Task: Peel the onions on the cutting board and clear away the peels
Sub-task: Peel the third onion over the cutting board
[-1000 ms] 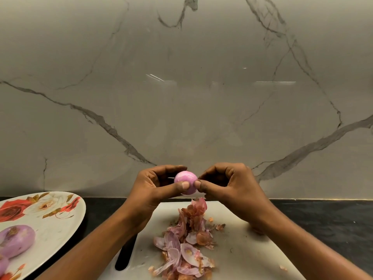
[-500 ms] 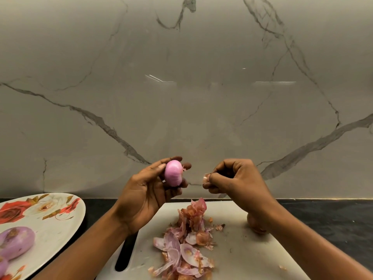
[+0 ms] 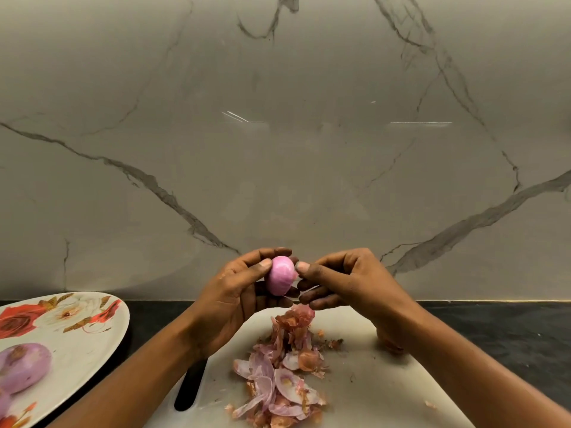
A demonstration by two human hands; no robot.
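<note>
Onion (image 3: 280, 279) gripped by left hand (image 3: 238, 291), right hand (image 3: 343, 281) pinching.

The right hand (image 3: 349, 282), drawn clear of the onion (image 3: 280, 275) half a second ago, is back against it, thumb and forefinger tips pinching at its near edge. The onion now sits upright between the left hand's (image 3: 234, 298) fingers (image 3: 259, 267), thumb on its upper side.
</note>
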